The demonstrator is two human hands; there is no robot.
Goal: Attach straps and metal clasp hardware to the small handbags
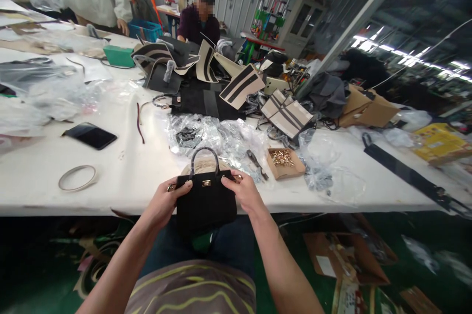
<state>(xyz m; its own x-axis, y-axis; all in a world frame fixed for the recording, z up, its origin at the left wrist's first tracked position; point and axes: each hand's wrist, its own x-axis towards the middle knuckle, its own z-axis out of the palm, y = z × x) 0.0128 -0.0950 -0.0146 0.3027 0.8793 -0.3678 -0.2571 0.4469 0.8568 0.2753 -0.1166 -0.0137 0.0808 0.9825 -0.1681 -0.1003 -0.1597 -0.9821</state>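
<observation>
A small black handbag [206, 206] with a gold clasp and one arched handle showing is held upright at the table's front edge. My left hand [170, 198] grips its upper left corner, thumb on the front. On the opposite upper corner, my right hand [243, 191] is closed with its thumb on the front too. Both thumbs press near the top edge, and small metal fittings show beside the fingers. Behind the bag lies a round beige thing [202, 164], mostly hidden. A cardboard box of small gold-coloured metal pieces [283, 157] sits to the right, near a dark slim tool [257, 164].
Crumpled clear plastic [228, 137] spreads beyond the bag. Further back are piled black and beige bag panels [241, 85]. A phone [92, 135] and a tape roll [76, 178] lie left; a black strap [401, 171] lies right. Two people are across the table.
</observation>
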